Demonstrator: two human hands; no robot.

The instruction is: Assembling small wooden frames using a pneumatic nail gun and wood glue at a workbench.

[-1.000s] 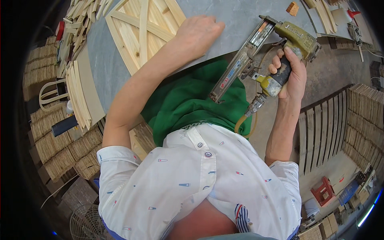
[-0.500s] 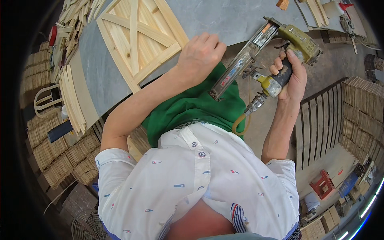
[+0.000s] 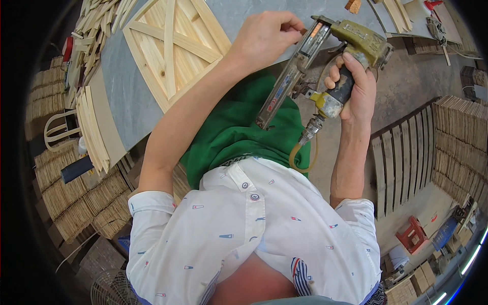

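My right hand (image 3: 362, 94) is wrapped round the black grip of a green pneumatic nail gun (image 3: 358, 36), held up in front of me at the right. Its long metal magazine (image 3: 288, 81) slants down toward my lap. By the upper end of that magazine is my left hand (image 3: 262, 39), its thumb and fingers pinched together. What they hold, if anything, is too small to make out. A yellowish air hose (image 3: 293, 158) curves from the fitting below the grip. Left of my left hand, a pale wooden panel (image 3: 162, 53) with crossed slats lies on the grey table (image 3: 124, 96).
Loose wood strips (image 3: 91, 38) are heaped at the far left, with longer strips (image 3: 93, 129) at the table's left edge. A small copper-coloured block (image 3: 354, 5) sits at the far edge. Slatted wood (image 3: 406, 157) and stacked boards (image 3: 460, 145) stand at right.
My left hand has moved up and right to the upper end of the magazine. The nail gun, in my right hand, has shifted a little left and up.
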